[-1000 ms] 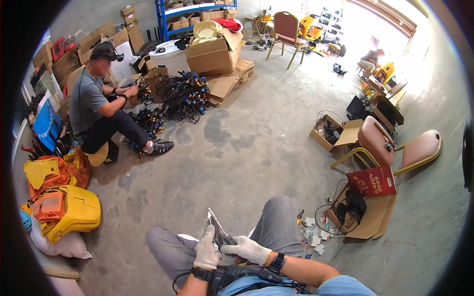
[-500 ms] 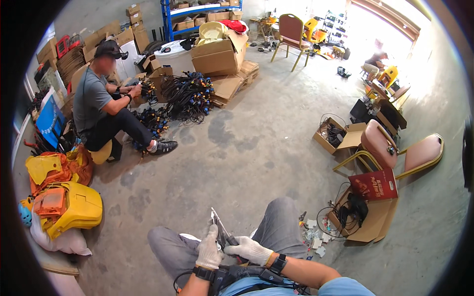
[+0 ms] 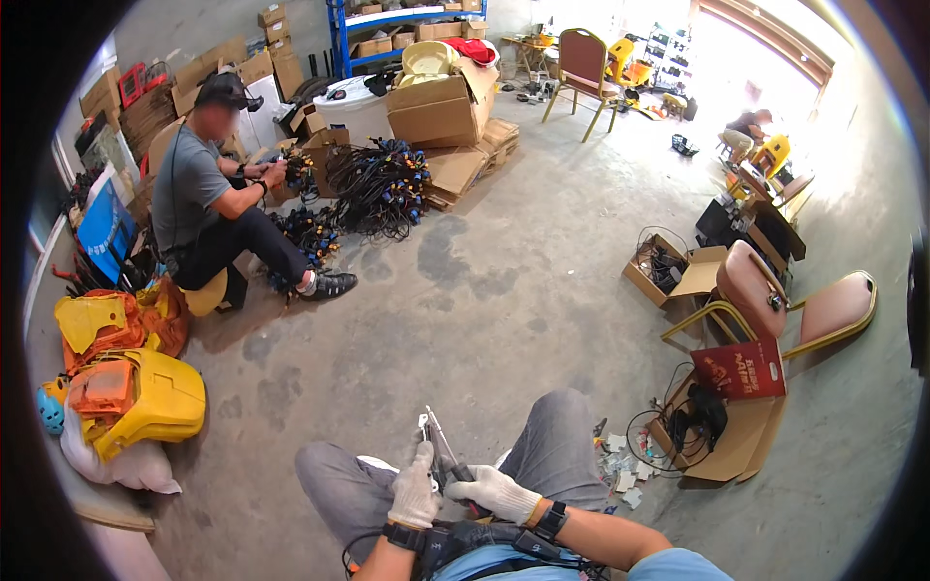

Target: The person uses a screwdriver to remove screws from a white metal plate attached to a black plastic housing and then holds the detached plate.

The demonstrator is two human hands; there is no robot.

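Note:
My left hand (image 3: 417, 494), in a white knit glove, is closed round a narrow dark part with a pale tip (image 3: 423, 420), which points up and away from me. My right hand (image 3: 499, 492), gloved too, grips the dark handle of what looks like a screwdriver (image 3: 441, 434). Its long thin metal shaft slants up to the left, close beside the part. Both hands are near each other above my lap, between my grey-trousered knees. My fingers hide most of the part and the handle.
Pale scraps (image 3: 620, 470) lie by my right knee, beside an open carton (image 3: 741, 445) with black cables. Yellow and orange plastic shells (image 3: 160, 402) are piled at left. A seated co-worker (image 3: 208, 194) handles cables beside a cable heap (image 3: 378, 189). Chairs (image 3: 751, 286) stand at right.
The view has shifted a little, so the room sits slightly farther right in it. Both hands keep their hold, with the screwdriver shaft and the part still close together.

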